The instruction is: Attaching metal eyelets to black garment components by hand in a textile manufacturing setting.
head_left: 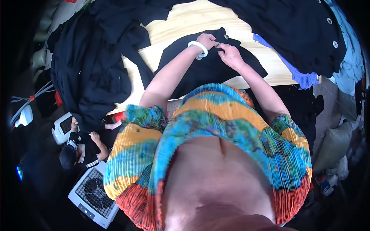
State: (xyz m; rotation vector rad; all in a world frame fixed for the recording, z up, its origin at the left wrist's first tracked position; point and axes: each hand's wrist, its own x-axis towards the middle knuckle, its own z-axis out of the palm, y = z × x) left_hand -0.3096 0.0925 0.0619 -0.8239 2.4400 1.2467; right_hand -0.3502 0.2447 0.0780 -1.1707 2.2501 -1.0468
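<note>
Wooden table (pixel 192 19): two hands, left hand (pixel 207 40) and right hand (pixel 230 55), pinch one black garment (pixel 204 69).

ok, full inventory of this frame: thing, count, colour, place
black garment: 1, black, table centre, under both hands
button: 1, pale, on that garment by the hands
wooden table: 1, light wood, upper middle
dark garment heap: 1, black, table's left side
buttoned dark garment: 1, black with pale buttons, upper right
blue cloth: 1, violet-blue, right table edge
light blue cloth: 1, far right
fan heater: 1, white, floor lower left
other person: 1, dark clothes, lower left
bangle: 1, white, left wrist
left hand: on the garment
right hand: on the garment
</note>
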